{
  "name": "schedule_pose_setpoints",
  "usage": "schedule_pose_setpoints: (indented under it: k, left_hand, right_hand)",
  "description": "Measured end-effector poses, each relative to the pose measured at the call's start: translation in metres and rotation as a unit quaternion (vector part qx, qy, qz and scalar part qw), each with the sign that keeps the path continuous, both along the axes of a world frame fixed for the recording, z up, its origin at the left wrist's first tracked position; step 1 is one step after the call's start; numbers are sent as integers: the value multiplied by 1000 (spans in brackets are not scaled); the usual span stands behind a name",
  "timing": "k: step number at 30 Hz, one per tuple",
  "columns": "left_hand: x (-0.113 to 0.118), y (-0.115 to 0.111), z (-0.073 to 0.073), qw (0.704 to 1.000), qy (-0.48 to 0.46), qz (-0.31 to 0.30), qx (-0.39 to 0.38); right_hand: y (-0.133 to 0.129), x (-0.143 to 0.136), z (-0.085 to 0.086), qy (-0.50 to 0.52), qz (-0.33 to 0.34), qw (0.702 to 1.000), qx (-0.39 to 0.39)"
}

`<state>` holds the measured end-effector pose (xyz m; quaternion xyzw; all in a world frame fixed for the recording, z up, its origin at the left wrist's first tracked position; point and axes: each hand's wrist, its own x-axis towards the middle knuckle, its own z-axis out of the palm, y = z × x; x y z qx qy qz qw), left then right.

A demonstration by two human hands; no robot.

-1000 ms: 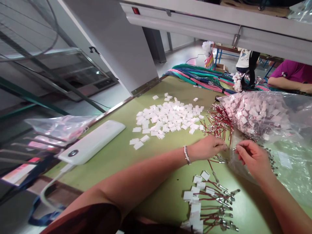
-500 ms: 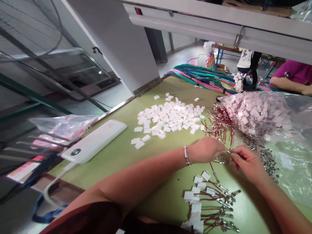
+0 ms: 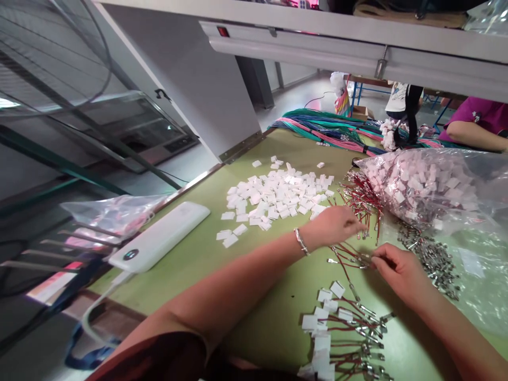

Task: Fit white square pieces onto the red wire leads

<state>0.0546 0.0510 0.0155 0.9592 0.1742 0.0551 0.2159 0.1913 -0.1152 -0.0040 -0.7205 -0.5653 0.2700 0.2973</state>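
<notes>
Just short of the loose bunch of red leads (image 3: 362,193), the left hand (image 3: 337,226) is extended with its fingers bent and their tips at the near ends of that bunch. Whether those fingers grip a lead cannot be told. A metal bracelet (image 3: 300,242) is worn at the left wrist.

Nearer the body and to the right, the right hand (image 3: 399,267) has its thumb and forefinger drawn close together at the tips; any small part between them cannot be made out. Just left of these tips lie several separate red leads (image 3: 344,256) with metal ends. Beyond and to the right of the right fingers is a pile of small metal terminals (image 3: 432,262), partly on a clear plastic sheet.

Past the red bunch, a transparent bag (image 3: 420,182) contains many white blocks. To the left of the left fingers and farther off, a heap of white connector pieces (image 3: 280,193) is spread on the green tabletop (image 3: 262,296). On the near side of the right fingertips, white-ended assemblies (image 3: 357,320) are laid roughly in a column, metal ends pointing right.
</notes>
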Motion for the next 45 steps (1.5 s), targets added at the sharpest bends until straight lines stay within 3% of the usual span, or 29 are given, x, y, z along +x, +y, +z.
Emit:
schedule_pose_setpoints:
  k: [2,4,10,18,23,27,32,35,39,45]
  left_hand:
    - [5,2,-5,994,13,105,34]
    - [10,0,-10,989,37,127,67]
    - [12,-1,-15,989,57,126,53]
    - [6,12,-16,988,-81,103,80]
    - [7,16,-26,993,24,65,95]
    - [5,12,-19,993,20,30,116]
    - [1,3,-2,999,-44,4,-21]
    - [-1,-1,-1,995,-58,12,-83]
    - [-2,-2,0,990,-58,-6,-131]
    - [-1,-10,2,987,-71,1,-144]
  right_hand:
    - [0,-1,4,-65,36,997,15]
    - [0,-2,8,-98,50,994,26]
    - [0,7,9,-136,44,987,71]
    - [4,25,3,-163,12,983,86]
    - [6,31,0,-160,3,983,87]
    - [6,33,0,-162,15,983,90]
    - [7,34,-3,-111,-114,981,112]
    - [8,33,-1,2,-169,980,108]
    - [9,32,8,136,-239,953,128]
    - [7,25,7,115,-171,967,151]
